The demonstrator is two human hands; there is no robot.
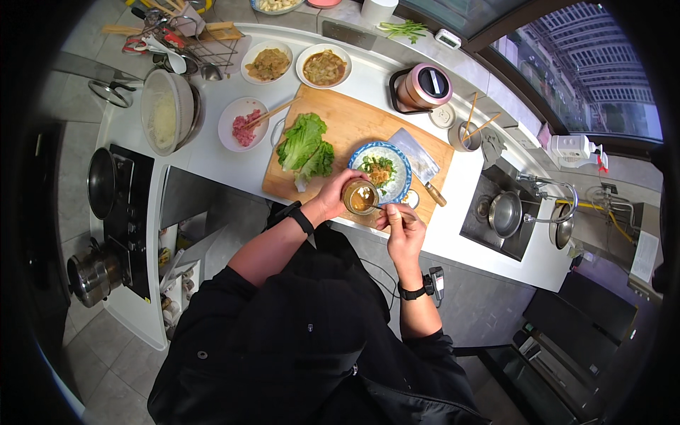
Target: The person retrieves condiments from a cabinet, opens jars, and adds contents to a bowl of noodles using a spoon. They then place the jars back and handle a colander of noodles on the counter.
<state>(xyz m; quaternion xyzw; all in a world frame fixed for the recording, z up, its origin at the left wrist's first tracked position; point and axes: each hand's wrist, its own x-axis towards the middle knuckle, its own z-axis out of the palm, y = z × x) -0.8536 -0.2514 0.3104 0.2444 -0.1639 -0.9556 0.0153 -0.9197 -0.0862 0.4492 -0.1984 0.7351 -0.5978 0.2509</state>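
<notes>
My left hand [340,195] holds a glass jar [361,196] with a brownish content, tilted so its mouth shows. With my right hand [401,223] I pinch a thin utensil, perhaps a spoon, whose far end is inside the jar. Just beyond the jar, a blue-rimmed bowl [405,164] contains chopped greens and a light brown mince or paste. Lettuce leaves [304,143] lie left of the bowl on the wooden cutting board [350,117]. A cleaver [414,154] with a wooden handle rests at the board's right side. A small round lid [410,198] is beside the bowl.
Left of the board stand a bowl of raw minced meat [245,127] with chopsticks and a large strainer bowl [164,114]. Two plates of food [324,65] and a pink container [425,87] are behind. The sink [491,212] is right, the black cooktop [127,212] far left.
</notes>
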